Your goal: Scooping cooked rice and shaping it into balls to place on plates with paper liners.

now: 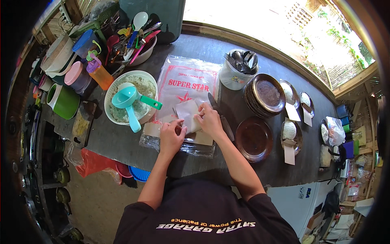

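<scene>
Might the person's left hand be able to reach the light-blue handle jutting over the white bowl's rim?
Probably yes: the left hand is near and nothing covers the light-blue handle, though that hand is at the white paper.

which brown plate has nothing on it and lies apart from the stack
The single plate just right of the right hand, on the near side of the stack. The nearest other separate plate carries a white mound.

Bowl (107,105) left of hands (209,121), plates (254,139) right, block passage.

Right hand (209,121) on pale paper (187,115)
</scene>
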`<control>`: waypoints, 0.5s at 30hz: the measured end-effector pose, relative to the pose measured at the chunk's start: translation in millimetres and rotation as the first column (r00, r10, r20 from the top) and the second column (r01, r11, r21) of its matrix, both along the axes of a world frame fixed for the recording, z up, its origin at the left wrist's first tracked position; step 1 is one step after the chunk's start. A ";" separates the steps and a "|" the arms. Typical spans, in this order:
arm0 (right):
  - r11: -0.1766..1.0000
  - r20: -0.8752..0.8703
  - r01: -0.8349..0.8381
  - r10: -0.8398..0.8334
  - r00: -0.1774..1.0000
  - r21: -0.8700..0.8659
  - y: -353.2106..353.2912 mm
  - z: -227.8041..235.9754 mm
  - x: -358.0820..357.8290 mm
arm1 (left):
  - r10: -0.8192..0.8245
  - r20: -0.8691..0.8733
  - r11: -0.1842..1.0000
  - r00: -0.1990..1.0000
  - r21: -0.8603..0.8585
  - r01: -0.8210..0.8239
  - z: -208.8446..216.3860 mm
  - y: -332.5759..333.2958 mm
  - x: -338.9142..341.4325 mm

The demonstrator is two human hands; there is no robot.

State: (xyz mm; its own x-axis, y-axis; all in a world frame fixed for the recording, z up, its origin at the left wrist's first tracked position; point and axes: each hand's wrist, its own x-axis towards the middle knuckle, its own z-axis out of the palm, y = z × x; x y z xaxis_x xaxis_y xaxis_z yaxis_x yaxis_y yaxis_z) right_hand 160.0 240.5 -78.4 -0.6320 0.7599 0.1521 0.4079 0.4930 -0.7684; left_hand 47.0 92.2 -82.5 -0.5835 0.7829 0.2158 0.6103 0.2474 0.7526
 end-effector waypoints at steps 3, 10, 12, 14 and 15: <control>1.000 0.049 -0.008 0.007 0.999 0.023 4.1 -3.8 -2.5 | -0.006 -0.018 1.000 1.000 0.008 0.006 0.5 2.0 0.6; 0.999 0.185 -0.024 0.028 0.982 -0.027 6.0 3.9 -6.5 | -0.035 -0.255 0.999 0.966 -0.026 0.029 5.4 8.9 -4.8; 0.999 0.194 -0.008 0.015 0.981 -0.036 7.1 3.7 -7.0 | -0.053 -0.322 0.998 0.945 -0.042 0.042 6.6 11.8 -6.0; 0.999 0.206 -0.008 0.014 0.978 -0.032 6.5 3.2 -8.0 | -0.073 -0.458 0.990 0.886 -0.140 0.009 0.3 13.9 -7.6; 1.000 0.218 -0.003 0.009 0.976 -0.027 7.0 2.4 -7.9 | -0.074 -0.458 0.990 0.886 -0.140 0.011 -0.8 14.5 -7.9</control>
